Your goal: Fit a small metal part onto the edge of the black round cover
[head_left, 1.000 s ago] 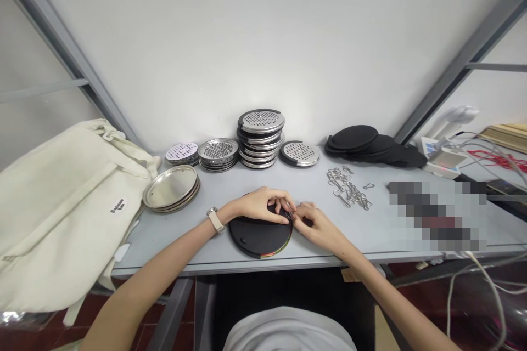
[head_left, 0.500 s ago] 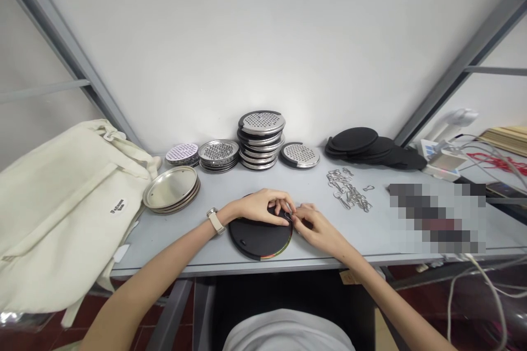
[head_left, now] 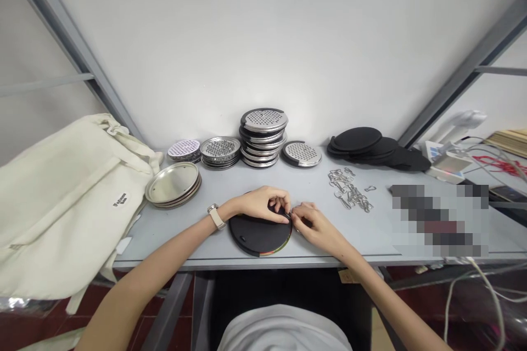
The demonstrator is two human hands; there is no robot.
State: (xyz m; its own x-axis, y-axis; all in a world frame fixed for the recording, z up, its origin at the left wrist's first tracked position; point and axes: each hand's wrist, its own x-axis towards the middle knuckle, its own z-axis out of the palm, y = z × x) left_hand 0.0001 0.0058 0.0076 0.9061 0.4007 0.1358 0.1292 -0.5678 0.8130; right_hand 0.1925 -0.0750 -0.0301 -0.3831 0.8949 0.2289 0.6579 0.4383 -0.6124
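Observation:
A round black disc (head_left: 259, 235) lies at the table's front edge, with a small oval hole or stud near its lower left and a strip of coloured rim at its lower right. Across its upper part rests my left hand (head_left: 261, 204), thumb and fingers curled together at the disc's right edge. My right hand (head_left: 316, 226) pinches at the same edge, fingertips almost touching the left ones. Between them a small metal clip is mostly hidden. Similar loose wire clips (head_left: 352, 194) lie in a pile farther right.
Along the wall stand a tall stack of round graters (head_left: 265, 120), a lower grater stack (head_left: 221, 148), a single grater (head_left: 302, 153) and black discs (head_left: 356, 139). Metal plates (head_left: 173, 182) and a cream bag (head_left: 78, 203) are at left. A blurred-out object (head_left: 440, 225) is at right.
My right hand's fingertips have drawn slightly away from the left ones, and the clip at the disc's edge shows less. The disc stays in place; the view has shifted a little.

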